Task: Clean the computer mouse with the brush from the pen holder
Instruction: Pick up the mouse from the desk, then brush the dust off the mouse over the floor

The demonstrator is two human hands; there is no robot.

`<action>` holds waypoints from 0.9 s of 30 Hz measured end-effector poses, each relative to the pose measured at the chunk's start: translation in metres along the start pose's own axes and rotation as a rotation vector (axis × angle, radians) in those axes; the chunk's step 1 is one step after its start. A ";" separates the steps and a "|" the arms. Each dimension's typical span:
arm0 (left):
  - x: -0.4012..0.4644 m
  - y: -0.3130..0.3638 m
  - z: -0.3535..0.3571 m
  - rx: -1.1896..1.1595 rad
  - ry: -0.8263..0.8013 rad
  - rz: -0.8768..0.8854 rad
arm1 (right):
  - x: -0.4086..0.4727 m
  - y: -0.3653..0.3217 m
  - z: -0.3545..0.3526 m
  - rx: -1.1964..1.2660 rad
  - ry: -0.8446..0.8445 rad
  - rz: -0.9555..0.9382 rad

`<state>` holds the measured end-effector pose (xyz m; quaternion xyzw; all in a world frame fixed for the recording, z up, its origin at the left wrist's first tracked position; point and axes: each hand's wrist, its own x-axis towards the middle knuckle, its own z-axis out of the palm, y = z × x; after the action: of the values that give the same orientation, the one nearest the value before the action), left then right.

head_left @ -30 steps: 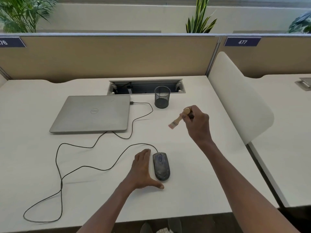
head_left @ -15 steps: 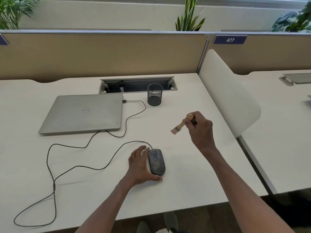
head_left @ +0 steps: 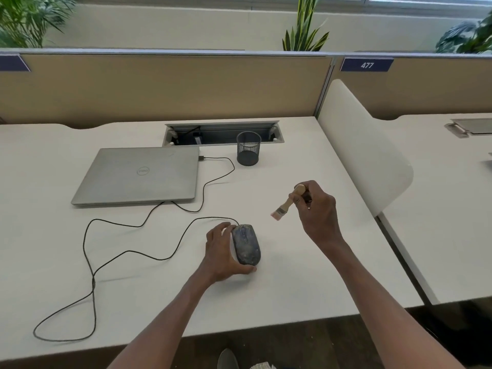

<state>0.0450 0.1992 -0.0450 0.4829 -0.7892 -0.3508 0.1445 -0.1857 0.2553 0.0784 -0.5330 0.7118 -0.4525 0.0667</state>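
On the smooth white desk [head_left: 292, 288], a rounded, dusty grey mouse [head_left: 246, 245] lies flat with its thin black cable [head_left: 119, 255] looping away toward 9 o'clock, and the left hand [head_left: 222, 253] cups its left flank, fingers along the side and thumb curled round its near end. Off at 2 o'clock from the mouse, clear of it and above the desk, the right hand [head_left: 318, 209] pinches the pale wooden handle of a small flat brush [head_left: 288, 202], bristles angled down toward the mouse. Further back at 12 o'clock stands a cylindrical black mesh pen holder [head_left: 249, 149], with a closed matte silver laptop [head_left: 138, 177] at 10 o'clock.
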 end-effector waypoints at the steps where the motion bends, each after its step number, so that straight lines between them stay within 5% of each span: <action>1: -0.002 0.002 -0.003 -0.018 0.015 0.019 | 0.000 -0.002 -0.001 0.013 -0.015 -0.007; 27: -0.181 0.082 0.007 0.014 0.107 0.005 | -0.111 -0.067 -0.074 0.176 -0.161 -0.142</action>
<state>0.0760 0.3815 0.0272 0.5000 -0.7840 -0.3186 0.1841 -0.1350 0.3866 0.1261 -0.6086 0.6224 -0.4725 0.1378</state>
